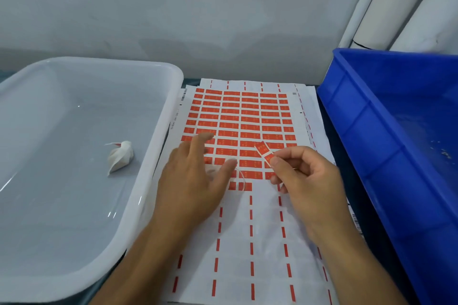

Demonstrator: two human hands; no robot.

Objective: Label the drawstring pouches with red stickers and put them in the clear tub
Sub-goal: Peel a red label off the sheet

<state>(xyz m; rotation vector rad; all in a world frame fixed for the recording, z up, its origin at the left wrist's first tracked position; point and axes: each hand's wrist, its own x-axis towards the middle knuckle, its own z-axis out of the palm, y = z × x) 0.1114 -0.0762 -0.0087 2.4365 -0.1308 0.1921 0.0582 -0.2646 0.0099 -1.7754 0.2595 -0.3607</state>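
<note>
The red sticker is partly lifted off the sticker sheet, curling up just past the centre of the view toward three o'clock, its lower end pinched between thumb and forefinger of the right hand; the other fingers of that hand are curled loosely below. The left hand lies flat on the sheet toward nine o'clock of the sticker, fingers straight and spread, pressing the paper down, with what looks like a thin clear film or a cord loop by its thumb; I cannot tell which. One labelled drawstring pouch already lies in the clear tub at nine o'clock, a small white bundle with a trace of red on it. No unlabelled pouch is plainly visible near the hands. The step in hand looks like peeling a sticker free, and to do it well the peel should run low and slow along the sheet while the left hand holds the backing flat, so neither the sticker nor its neighbours tear or fold onto themselves. Keep the pinch on the very edge so the adhesive stays clean. A blue crate stands at three o'clock on the counter, and white rolls lean at one o'clock.
</note>
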